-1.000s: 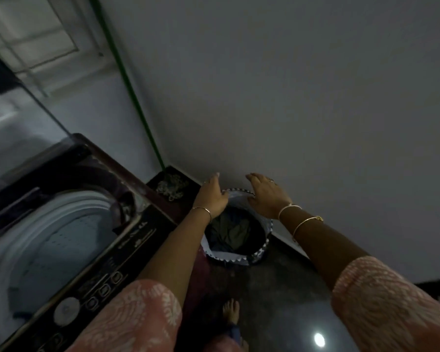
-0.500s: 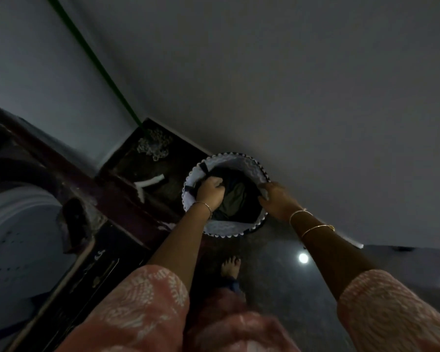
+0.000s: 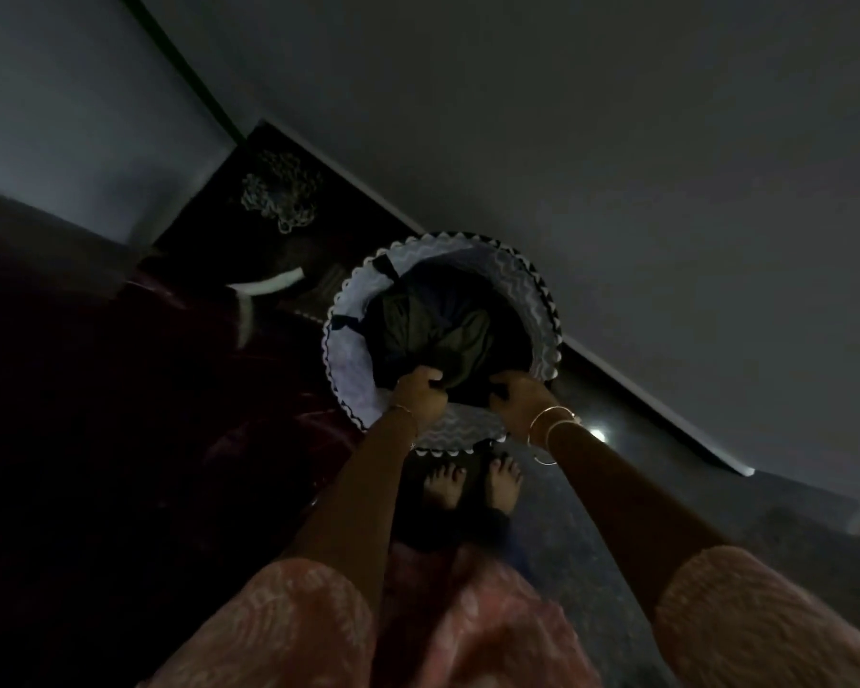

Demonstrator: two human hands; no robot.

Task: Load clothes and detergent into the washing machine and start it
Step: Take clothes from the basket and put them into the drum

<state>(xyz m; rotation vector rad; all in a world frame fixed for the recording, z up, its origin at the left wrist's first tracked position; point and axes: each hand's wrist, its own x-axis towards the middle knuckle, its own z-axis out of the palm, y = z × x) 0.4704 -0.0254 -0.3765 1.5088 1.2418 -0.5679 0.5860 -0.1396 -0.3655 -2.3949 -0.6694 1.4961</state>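
Down over the laundry basket [image 3: 346,315], the left hand [image 3: 420,392] and the right hand [image 3: 515,399] each grip the near edge of the dark clothes [image 3: 433,325], fingers curled into the fabric. The clothes lie bundled in the basket just beyond both hands; bare feet [image 3: 445,484] stand just behind them.

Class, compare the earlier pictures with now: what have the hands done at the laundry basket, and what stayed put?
The left hand and right hand moved from the laundry basket rim onto the dark clothes and took hold. The basket stayed by the wall.
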